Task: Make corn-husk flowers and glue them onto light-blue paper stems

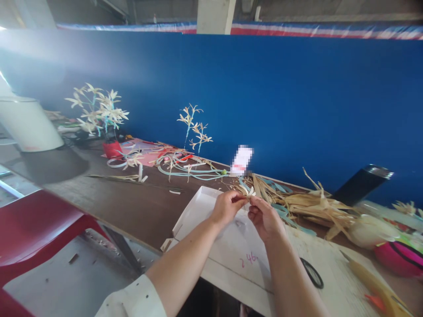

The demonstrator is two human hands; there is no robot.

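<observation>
Over a white cardboard box lid (211, 207), my left hand (228, 209) and my right hand (267, 218) meet with fingertips pinched together. Between them is a small pale husk flower (247, 190), its thin petals pointing up. Both hands are closed on its base, and the fingers hide most of that part. Handwritten purple digits mark the white cardboard beneath my wrists. Just beyond my right hand lies a heap of dry corn husks (307, 204) mixed with pale blue strips.
Finished-looking husk flowers stand in a red pot (112, 149), with a smaller flower stem (193, 127) behind. A white bucket (31, 125) is at left, a black bottle (361, 184) leans at right. A black ring (311, 273) and yellowish tool (373, 284) lie nearer. A red chair (39, 229) stands left.
</observation>
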